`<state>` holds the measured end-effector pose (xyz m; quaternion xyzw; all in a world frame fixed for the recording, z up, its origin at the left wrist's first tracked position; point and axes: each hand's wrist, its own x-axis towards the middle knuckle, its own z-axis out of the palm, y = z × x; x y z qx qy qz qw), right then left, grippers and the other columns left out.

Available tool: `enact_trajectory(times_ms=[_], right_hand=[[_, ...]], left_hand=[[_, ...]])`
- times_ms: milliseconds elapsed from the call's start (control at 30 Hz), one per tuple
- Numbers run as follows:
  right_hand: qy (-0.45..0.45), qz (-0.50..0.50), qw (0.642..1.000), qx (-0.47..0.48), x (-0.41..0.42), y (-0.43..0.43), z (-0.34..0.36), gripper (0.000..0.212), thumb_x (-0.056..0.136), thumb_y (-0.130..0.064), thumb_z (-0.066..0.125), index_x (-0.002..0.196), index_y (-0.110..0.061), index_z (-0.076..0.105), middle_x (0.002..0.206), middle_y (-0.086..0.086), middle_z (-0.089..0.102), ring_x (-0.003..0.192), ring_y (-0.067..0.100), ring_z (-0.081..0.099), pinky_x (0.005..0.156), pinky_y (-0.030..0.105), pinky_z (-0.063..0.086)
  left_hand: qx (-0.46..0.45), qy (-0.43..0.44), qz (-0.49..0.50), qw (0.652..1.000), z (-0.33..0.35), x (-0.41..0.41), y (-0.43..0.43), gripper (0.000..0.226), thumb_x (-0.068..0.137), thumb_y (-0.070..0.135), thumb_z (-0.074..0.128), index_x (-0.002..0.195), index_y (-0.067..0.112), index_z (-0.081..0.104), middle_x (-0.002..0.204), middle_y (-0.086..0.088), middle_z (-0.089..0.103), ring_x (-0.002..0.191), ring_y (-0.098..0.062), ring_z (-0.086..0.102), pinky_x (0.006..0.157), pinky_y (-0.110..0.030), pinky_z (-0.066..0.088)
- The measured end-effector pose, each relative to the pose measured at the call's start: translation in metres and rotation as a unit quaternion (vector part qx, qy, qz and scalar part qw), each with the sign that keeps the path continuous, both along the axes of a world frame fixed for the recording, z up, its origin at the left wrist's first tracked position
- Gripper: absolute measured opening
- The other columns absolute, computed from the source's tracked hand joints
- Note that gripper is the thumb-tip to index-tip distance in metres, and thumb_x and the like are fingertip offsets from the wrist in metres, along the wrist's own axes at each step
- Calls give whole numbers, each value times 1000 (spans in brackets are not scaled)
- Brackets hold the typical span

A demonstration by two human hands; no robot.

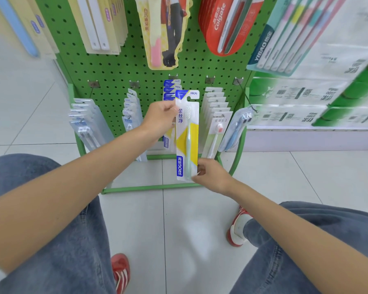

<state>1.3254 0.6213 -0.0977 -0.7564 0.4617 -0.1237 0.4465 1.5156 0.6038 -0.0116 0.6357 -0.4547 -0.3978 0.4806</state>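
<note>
A person crouches on a tiled floor [189, 230] before a green pegboard rack [119, 66], holding a carded toothbrush pack [187, 136] upright in front of the rack's lower row of hooks. The left hand [160, 120] pinches the pack's upper left edge, near the brush head. The right hand [211, 177] grips its bottom right corner, fingers curled round the card. The pack is white, yellow and blue, with a pale green brush inside and a hang hole at the top. Just behind it, more blue packs [170, 88] of the same brand hang on the middle hook. White packs [216, 115] hang to the right of it, clear grey packs [85, 119] towards the rack's left edge. A red pack [219, 24] hangs on the upper row. Stacked tissue bundles [306, 98] stand beside the rack's right edge.
</note>
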Motion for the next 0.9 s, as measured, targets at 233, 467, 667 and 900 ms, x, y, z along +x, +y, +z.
enact_trajectory(times_ms=[233, 467, 667, 900], right_hand=[[76, 45, 993, -78, 9, 8, 3, 67, 85, -6, 55, 145, -23, 29, 67, -2, 52, 57, 16, 58, 57, 35, 49], [-12, -25, 997, 76, 14, 8, 4, 85, 82, -24, 78, 149, -34, 26, 119, -4, 50, 81, 15, 61, 66, 18, 49], [-65, -82, 985, 138, 14, 4, 5, 42, 79, -11, 81, 115, -6, 60, 87, -3, 64, 64, 7, 57, 58, 19, 43], [-64, -87, 986, 124, 17, -3, 13, 17, 90, -9, 69, 106, -4, 70, 76, -6, 66, 46, 1, 50, 45, 10, 38]], left_hand=[[45, -48, -98, 993, 4, -18, 13, 85, 78, 58, 70, 148, 26, 32, 128, 1, 52, 111, -11, 59, 88, -37, 56], [14, -38, -93, 995, 1, -20, 12, 64, 94, 6, 57, 147, 27, 29, 126, -9, 59, 101, -30, 64, 86, -53, 55], [-26, -14, -97, 995, 3, -14, 11, 57, 96, -6, 47, 144, 25, 43, 127, 0, 60, 116, -19, 59, 89, -40, 56], [-24, 1, -77, 997, 2, -12, 9, 37, 102, 2, 40, 129, 26, 47, 116, 3, 66, 100, -13, 67, 78, -32, 57]])
